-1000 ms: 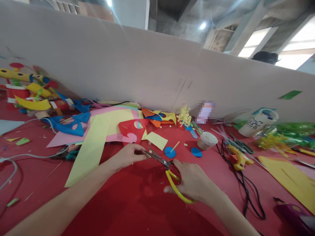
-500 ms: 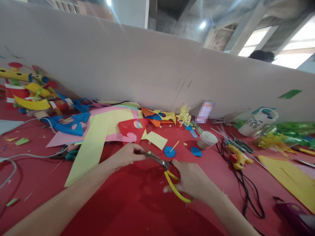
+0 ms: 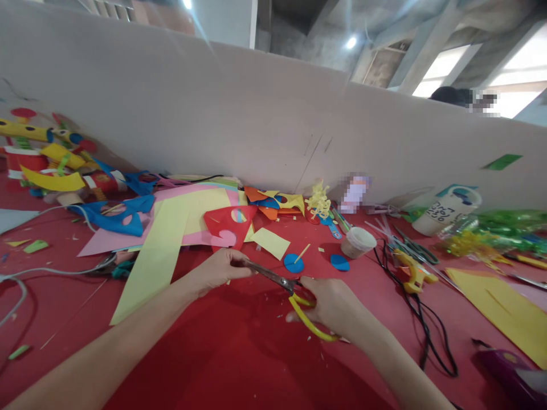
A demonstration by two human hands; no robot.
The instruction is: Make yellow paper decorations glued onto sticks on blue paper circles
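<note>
In my right hand (image 3: 331,302) is a pair of scissors (image 3: 280,280) with yellow handles, its dark blades pointing left. My left hand (image 3: 224,267) meets the blade tips, thumb and fingers pinched together; what lies between them is too small to make out. Tiny pale scraps are scattered on the red tabletop (image 3: 239,353) below the scissors. Just beyond the hands are a blue disc (image 3: 293,263) with a thin yellow stick on it, a second blue disc (image 3: 340,262), and a pale yellow paper piece (image 3: 270,243).
Behind the left hand lie a red cutout (image 3: 222,223) and yellow paper strips (image 3: 149,262). A white cup (image 3: 358,242), a yellow glue gun (image 3: 413,273) and yellow sheets (image 3: 498,310) are on the right. Paper models (image 3: 47,154) stand far left; a white partition (image 3: 213,114) rises behind.
The scissor blades have come closer together at my left fingertips. A small yellow bit by the blade tips no longer shows. Both hands stay in nearly the same place.
</note>
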